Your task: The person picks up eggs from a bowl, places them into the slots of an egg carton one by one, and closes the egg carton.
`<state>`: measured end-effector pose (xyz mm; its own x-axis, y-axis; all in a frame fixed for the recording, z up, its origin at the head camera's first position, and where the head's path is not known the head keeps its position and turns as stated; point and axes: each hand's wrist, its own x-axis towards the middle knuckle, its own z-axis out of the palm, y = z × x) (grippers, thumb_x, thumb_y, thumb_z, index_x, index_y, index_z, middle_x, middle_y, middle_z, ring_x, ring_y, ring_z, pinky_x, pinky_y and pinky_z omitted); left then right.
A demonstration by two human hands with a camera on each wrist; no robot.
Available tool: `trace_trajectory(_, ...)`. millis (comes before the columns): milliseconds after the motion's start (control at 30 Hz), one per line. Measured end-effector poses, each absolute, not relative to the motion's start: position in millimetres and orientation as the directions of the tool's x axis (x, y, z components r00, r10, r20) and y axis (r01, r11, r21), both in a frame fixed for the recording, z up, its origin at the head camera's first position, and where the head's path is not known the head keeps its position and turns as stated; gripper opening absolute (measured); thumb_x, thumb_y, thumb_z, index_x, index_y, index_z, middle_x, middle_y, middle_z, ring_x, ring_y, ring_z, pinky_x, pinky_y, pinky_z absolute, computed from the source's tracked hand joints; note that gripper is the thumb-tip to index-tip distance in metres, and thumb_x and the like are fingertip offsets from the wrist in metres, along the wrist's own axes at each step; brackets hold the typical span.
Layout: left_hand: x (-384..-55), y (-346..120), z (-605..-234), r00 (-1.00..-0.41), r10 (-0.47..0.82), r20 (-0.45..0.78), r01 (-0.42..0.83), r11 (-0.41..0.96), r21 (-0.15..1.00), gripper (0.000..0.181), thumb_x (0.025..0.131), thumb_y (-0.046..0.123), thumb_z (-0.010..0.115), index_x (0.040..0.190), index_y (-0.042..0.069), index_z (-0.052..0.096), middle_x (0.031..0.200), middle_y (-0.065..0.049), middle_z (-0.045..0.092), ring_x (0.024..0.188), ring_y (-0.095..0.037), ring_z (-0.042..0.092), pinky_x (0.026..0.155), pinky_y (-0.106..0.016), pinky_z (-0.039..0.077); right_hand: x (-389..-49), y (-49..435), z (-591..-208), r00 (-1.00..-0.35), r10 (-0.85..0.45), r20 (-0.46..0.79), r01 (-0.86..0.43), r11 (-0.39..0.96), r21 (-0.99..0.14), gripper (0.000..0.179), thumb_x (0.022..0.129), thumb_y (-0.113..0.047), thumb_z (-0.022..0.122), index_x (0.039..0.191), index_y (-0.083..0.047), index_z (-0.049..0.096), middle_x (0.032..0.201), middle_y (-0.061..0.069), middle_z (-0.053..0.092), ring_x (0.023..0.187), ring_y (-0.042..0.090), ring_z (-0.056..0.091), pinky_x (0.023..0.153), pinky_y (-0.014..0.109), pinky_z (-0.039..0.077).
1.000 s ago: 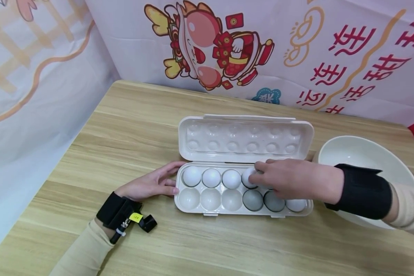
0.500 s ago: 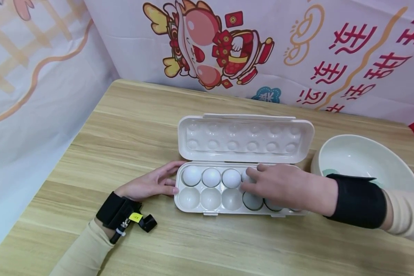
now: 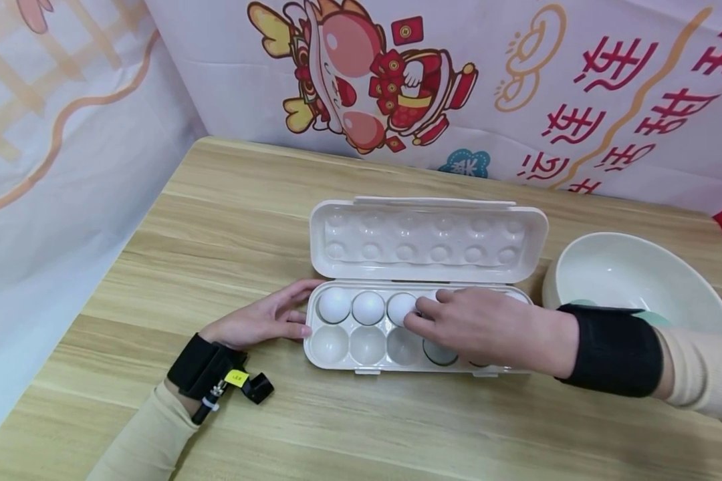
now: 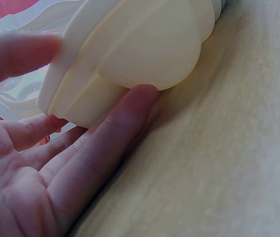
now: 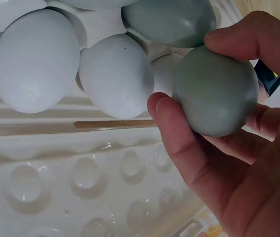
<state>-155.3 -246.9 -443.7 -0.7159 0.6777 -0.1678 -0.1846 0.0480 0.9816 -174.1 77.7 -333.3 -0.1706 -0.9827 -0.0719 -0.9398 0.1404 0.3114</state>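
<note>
A white plastic egg carton [image 3: 421, 268] lies with its lid folded back. White eggs [image 3: 334, 305] sit in its back row; the left cups of the front row hold no eggs. My left hand [image 3: 265, 324] holds the carton's left end, thumb on the near corner and fingers along the side and far corner. Over the carton's right half, my right hand [image 3: 481, 327] pinches a grey-green egg [image 5: 216, 91] between thumb and fingers, clear in the right wrist view but mostly covered in the head view. Another greenish egg [image 5: 172, 22] sits in a cup beside it.
A large cream bowl [image 3: 608, 267] stands right of the carton, partly behind the right forearm, with pale green patches inside. The wooden table [image 3: 228, 214] meets a printed cloth backdrop [image 3: 234, 100] at the back.
My right hand has moved left over the carton, from the fourth back-row egg toward the third, uncovering more of the bowl. My left hand keeps its place at the carton's end.
</note>
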Motion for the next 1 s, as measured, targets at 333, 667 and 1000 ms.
trace_trajectory(333, -155.5, -247.8, -443.9, -0.716, 0.68, -0.157, -0.168, 0.051, 0.985, 0.067, 0.088, 0.002, 0.056, 0.144, 0.011, 0.019, 0.146, -0.026, 0.021, 0.113, -0.036, 0.052, 0.087, -0.033, 0.05, -179.1, 77.8, -333.0, -0.191, -0.971, -0.144, -0.95, 0.145, 0.278, 0.031, 0.076, -0.002, 0.064, 0.103, -0.009, 0.05, 0.092, 0.006, 0.054, 0.067, 0.02, 0.054, 0.049, 0.029, 0.046)
trace_trajectory(667, -155.7, -247.1, -443.4, -0.718, 0.674, -0.171, -0.179, 0.058, 0.982, 0.068, 0.088, 0.003, 0.058, 0.144, 0.014, 0.021, 0.146, -0.022, 0.022, 0.113, -0.033, 0.052, 0.087, -0.034, 0.05, -181.4, 77.4, -333.4, -0.208, -0.964, -0.165, -0.957, 0.166, 0.239, 0.026, 0.079, -0.004, 0.064, 0.102, -0.009, 0.053, 0.09, 0.006, 0.055, 0.068, 0.02, 0.055, 0.051, 0.031, 0.049)
trace_trajectory(1000, -156.2, -246.0, -442.7, -0.717, 0.674, -0.177, -0.197, 0.048, 0.979, 0.068, 0.087, 0.002, 0.058, 0.144, 0.014, 0.021, 0.146, -0.021, 0.023, 0.113, -0.034, 0.052, 0.087, -0.034, 0.05, -177.0, 72.8, -334.0, -0.162, -0.981, -0.103, -0.956, 0.13, 0.262, 0.026, 0.074, -0.002, 0.065, 0.096, -0.011, 0.053, 0.085, 0.003, 0.052, 0.063, 0.018, 0.054, 0.043, 0.028, 0.044)
